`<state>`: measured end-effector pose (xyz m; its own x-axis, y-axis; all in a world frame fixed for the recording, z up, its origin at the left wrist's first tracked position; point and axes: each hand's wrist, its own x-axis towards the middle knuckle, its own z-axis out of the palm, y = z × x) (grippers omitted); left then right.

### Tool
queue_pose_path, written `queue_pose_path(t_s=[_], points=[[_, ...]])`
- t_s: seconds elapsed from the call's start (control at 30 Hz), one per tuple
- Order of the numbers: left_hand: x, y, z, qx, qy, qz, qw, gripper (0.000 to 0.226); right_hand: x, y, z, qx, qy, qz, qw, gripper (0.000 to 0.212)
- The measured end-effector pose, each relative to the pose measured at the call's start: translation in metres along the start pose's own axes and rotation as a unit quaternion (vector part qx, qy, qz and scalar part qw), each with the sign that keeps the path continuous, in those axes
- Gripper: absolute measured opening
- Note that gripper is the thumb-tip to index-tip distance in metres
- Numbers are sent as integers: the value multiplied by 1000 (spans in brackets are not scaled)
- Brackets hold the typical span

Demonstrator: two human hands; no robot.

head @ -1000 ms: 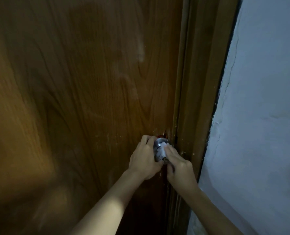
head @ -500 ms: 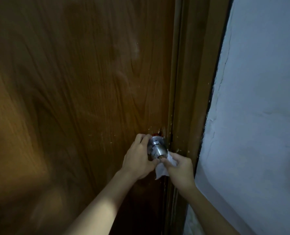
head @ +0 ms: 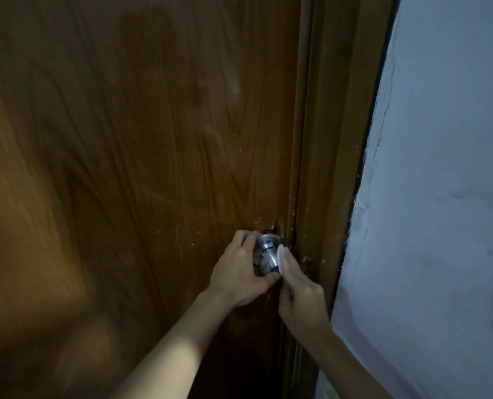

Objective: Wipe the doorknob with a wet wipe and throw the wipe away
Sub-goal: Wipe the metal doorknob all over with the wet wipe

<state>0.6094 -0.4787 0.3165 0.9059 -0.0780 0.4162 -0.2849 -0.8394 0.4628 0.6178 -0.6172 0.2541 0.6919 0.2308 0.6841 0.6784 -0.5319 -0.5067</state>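
Note:
A round silver doorknob (head: 266,253) sticks out of a brown wooden door (head: 141,168) near its right edge. My left hand (head: 236,272) curls around the knob's left side and holds it. My right hand (head: 300,292) presses a white wet wipe (head: 282,254) against the knob's right side with its fingers. Only a small folded edge of the wipe shows above the fingertips; the rest is hidden under my hand. The knob's lower part is covered by both hands.
The wooden door frame (head: 334,168) runs down just right of the knob. Beyond it stands a pale, rough plastered wall (head: 441,197). The scene is dim. No bin is in view.
My right hand has moved the wipe from below the knob up along its right side. Earlier the wipe lay across the knob's face. My left hand keeps its hold.

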Motion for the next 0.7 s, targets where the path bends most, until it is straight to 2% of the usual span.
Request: queue_pose_path(t_s=[0.07, 0.13, 0.23, 0.37, 0.5, 0.63, 0.7], points=[[0, 0, 0, 1, -1, -1, 1000, 79, 9, -4, -1, 20, -19, 15, 1000, 67], [0, 0, 1, 1, 5, 5, 1000, 77, 13, -7, -1, 6, -37, -18, 999, 66], [-1, 1, 3, 5, 16, 3, 1000, 79, 7, -5, -4, 20, -20, -33, 999, 52], [-1, 3, 7, -1, 41, -12, 999, 76, 8, -4, -9, 49, 20, 43, 998, 48], [-1, 1, 7, -11, 36, -10, 999, 77, 13, -7, -10, 19, -9, 11, 1000, 45], [0, 0, 6, 5, 31, 3, 1000, 83, 25, -10, -14, 18, -47, 29, 998, 46], [0, -1, 7, 5, 30, 6, 1000, 82, 30, -11, -15, -10, -55, -1, 998, 47]])
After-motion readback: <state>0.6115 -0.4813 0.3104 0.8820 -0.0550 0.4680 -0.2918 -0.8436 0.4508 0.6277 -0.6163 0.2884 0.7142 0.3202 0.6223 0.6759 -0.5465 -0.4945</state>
